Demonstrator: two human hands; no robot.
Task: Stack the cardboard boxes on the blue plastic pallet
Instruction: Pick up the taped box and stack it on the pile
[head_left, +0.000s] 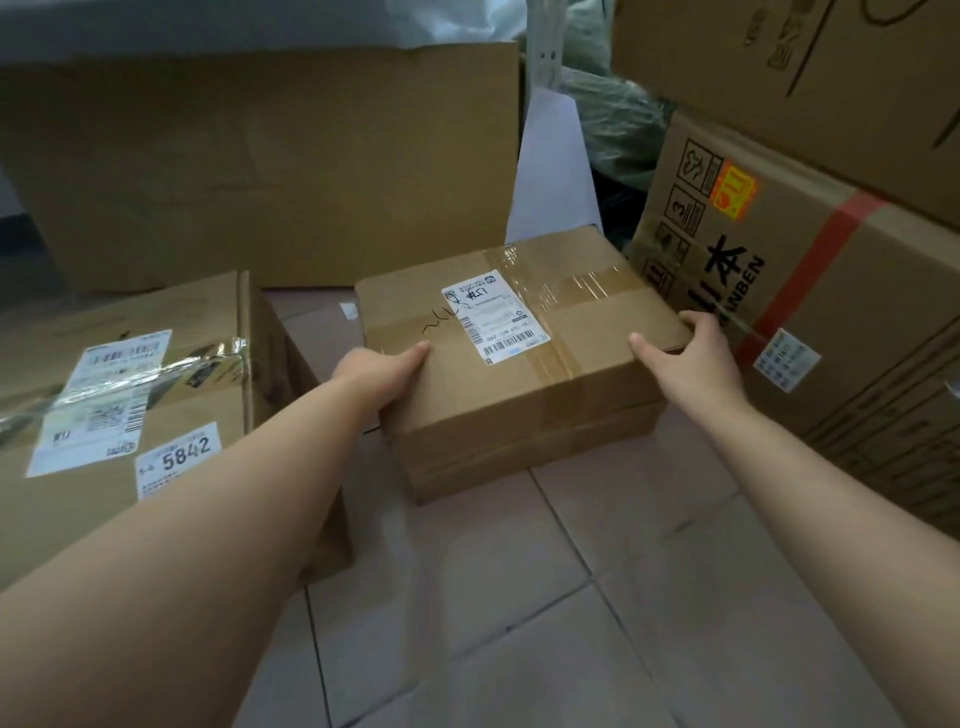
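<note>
A taped cardboard box (524, 395) with a white shipping label on top sits on the tiled floor in the middle. It seems to rest on a second flat box of the same size. My left hand (382, 376) grips its near left corner, thumb on the top face. My right hand (685, 358) clasps its right edge, fingers curled over the far right corner. The blue plastic pallet is not in sight.
A box (130, 415) with labels reading 5842 stands at the left. A big plain box (270, 171) stands behind. Stacked printed boxes (810, 291) with red tape rise at the right. Pale floor tiles (545, 613) spread in the foreground.
</note>
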